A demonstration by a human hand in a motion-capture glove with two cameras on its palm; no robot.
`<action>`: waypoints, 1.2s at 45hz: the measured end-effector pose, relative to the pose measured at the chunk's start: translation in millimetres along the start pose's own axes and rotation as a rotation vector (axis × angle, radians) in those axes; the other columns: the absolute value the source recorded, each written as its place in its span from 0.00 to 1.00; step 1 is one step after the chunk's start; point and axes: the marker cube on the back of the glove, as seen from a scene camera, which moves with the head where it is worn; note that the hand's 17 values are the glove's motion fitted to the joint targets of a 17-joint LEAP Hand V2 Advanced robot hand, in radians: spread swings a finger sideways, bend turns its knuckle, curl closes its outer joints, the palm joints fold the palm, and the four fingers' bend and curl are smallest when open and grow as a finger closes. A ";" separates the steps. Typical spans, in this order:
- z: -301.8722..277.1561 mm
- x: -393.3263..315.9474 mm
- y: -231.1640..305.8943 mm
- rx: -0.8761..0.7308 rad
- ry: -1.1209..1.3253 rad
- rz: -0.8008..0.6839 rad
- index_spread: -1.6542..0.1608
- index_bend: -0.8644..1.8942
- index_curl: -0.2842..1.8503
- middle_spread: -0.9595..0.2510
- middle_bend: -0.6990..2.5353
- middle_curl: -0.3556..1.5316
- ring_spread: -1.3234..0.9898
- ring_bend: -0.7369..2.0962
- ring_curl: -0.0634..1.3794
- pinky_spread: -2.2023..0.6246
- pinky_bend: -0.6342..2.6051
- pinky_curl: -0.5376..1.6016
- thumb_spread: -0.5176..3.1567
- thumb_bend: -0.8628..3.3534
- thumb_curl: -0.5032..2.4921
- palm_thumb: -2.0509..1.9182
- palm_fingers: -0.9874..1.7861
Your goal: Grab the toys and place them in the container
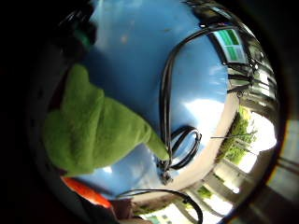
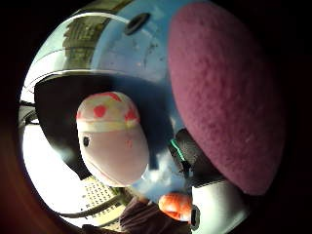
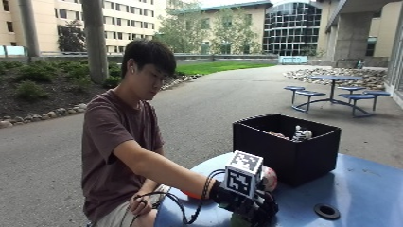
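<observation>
Outside view puts the gloved right hand (image 3: 249,204) low on the blue bench (image 3: 353,189), near its front edge, just beside the black container (image 3: 286,149). Something green shows under the hand, and a round pinkish toy (image 3: 269,178) sits between the hand and the container wall. A pale toy (image 3: 301,134) already lies inside the container.

Whether the fingers are closed round anything I cannot tell: the marker block hides them from outside, and neither palm camera shows a fingertip.

The little-finger palm view shows what the outside camera barely hints at: a green plush toy (image 1: 93,128) close under the palm, resting on the blue bench top, with an orange piece (image 1: 86,191) beside it. The thumb-side palm view adds a pink mushroom-capped toy (image 2: 113,141) with red spots standing on the bench against the dark container wall (image 2: 58,112), and a large purple plush surface (image 2: 226,92) right against the lens. None of those details can be read from outside; only the outside view shows how hand, bench edge and container sit relative to each other.

Risks, as I judge them: the toys are crowded together, so closing on the green one could drag or topple the pink one beside it. Soft plush may slip if only a corner is caught. The work is near the bench edge, so a nudged toy could roll off. The container wall stands high, and a low lift would knock the toy against it.
</observation>
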 end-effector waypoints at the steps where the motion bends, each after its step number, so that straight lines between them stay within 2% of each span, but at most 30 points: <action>1: 0.5 -0.7 -0.2 0.033 -0.004 0.002 0.83 0.32 0.15 0.76 0.37 0.40 0.48 0.66 0.28 0.68 0.53 0.40 0.53 0.27 0.30 0.66 0.68; 5: -2.5 -3.9 -1.1 0.107 -0.004 0.008 0.82 0.36 0.15 0.72 0.44 0.44 0.47 0.72 0.34 0.65 0.50 0.41 0.53 0.30 0.32 0.71 0.81; 9: -16.6 -7.7 -1.1 0.106 -0.011 0.007 0.81 0.41 0.18 0.71 0.51 0.49 0.47 0.73 0.37 0.65 0.47 0.42 0.53 0.31 0.34 0.74 0.85; 14: -68.8 -22.1 1.0 0.158 -0.019 -0.009 0.81 0.48 0.20 0.67 0.56 0.52 0.46 0.72 0.38 0.64 0.47 0.43 0.45 0.30 0.38 0.74 0.83; 16: -101.8 -34.2 3.4 0.205 -0.017 -0.024 0.79 0.51 0.21 0.65 0.54 0.52 0.45 0.72 0.39 0.64 0.48 0.43 0.42 0.27 0.38 0.71 0.78; 21: -182.3 -71.3 14.3 0.294 -0.004 -0.087 0.77 0.55 0.23 0.64 0.54 0.53 0.44 0.72 0.39 0.64 0.49 0.44 0.37 0.25 0.39 0.68 0.76; 27: -265.3 -138.9 33.1 0.385 0.020 -0.194 0.75 0.58 0.25 0.62 0.54 0.54 0.44 0.73 0.41 0.64 0.50 0.46 0.32 0.24 0.41 0.68 0.75; 31: -297.9 -191.6 44.5 0.412 -0.003 -0.277 0.74 0.59 0.26 0.62 0.55 0.55 0.44 0.74 0.42 0.64 0.50 0.46 0.30 0.23 0.42 0.68 0.75; 36: -304.7 -242.0 42.3 0.433 0.065 -0.221 0.73 0.61 0.28 0.61 0.55 0.57 0.44 0.74 0.42 0.64 0.50 0.47 0.28 0.23 0.43 0.68 0.74; 42: -283.8 -327.3 53.9 0.392 0.007 -0.469 0.72 0.62 0.30 0.61 0.55 0.58 0.44 0.75 0.43 0.64 0.51 0.47 0.25 0.22 0.45 0.68 0.74; 47: -262.4 -368.7 46.9 0.407 0.075 -0.340 0.71 0.62 0.31 0.61 0.55 0.59 0.44 0.75 0.44 0.64 0.51 0.48 0.24 0.22 0.46 0.68 0.73; 50: -250.4 -402.1 54.6 0.375 0.009 -0.443 0.71 0.62 0.32 0.61 0.55 0.59 0.44 0.75 0.44 0.64 0.51 0.48 0.23 0.22 0.46 0.68 0.73; 54: -238.4 -426.3 52.4 0.325 -0.041 -0.383 0.71 0.61 0.32 0.60 0.55 0.60 0.43 0.75 0.44 0.64 0.52 0.48 0.23 0.22 0.47 0.68 0.72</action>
